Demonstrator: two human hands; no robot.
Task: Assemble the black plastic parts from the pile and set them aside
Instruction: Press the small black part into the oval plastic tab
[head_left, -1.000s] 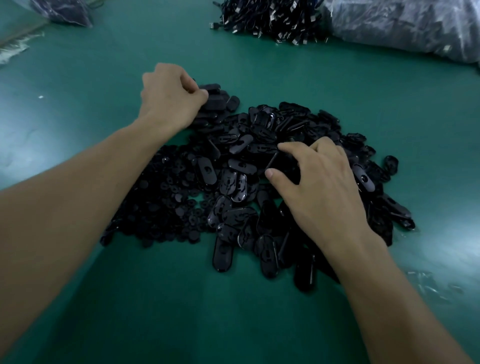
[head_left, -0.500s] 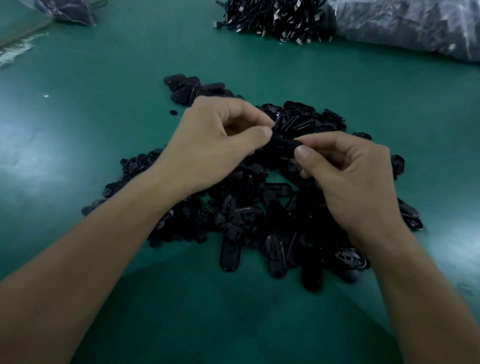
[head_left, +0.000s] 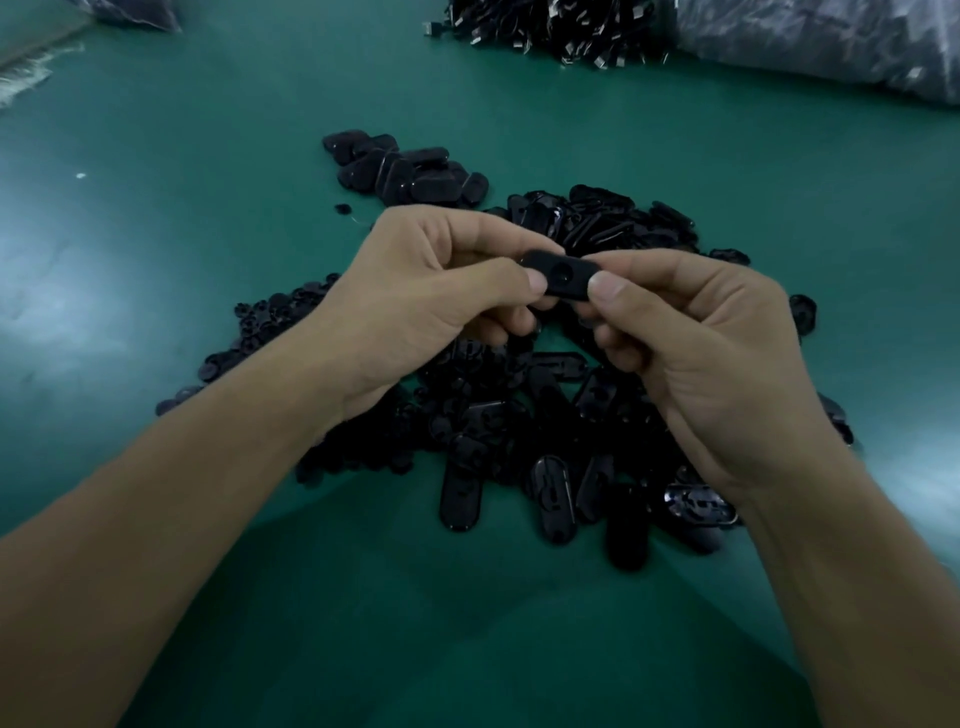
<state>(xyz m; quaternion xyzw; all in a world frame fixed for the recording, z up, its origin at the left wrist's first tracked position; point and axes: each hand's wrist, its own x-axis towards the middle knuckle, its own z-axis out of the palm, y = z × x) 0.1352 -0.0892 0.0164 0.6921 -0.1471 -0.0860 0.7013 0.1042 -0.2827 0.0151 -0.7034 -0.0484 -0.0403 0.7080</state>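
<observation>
Pinching black part (head_left: 562, 274) | L hand (head_left: 415, 291) + R hand (head_left: 711, 353) | above pile (head_left: 519, 415)

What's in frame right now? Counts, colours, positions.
held part: one, black, oval, above the main pile
main pile: many oval parts, black, table centre, beneath the hands
small-parts heap: many small pieces, black, left edge of the main pile
set-aside cluster: several, black, beyond the left hand
far heap: many, black with pale bits, top edge
plastic bag: one, greyish, top right
second bag: one, dark, top left, mostly cut off
table: one, green, under everything
left hand: fingers pinch the held part's left end
right hand: fingers pinch its right end
</observation>
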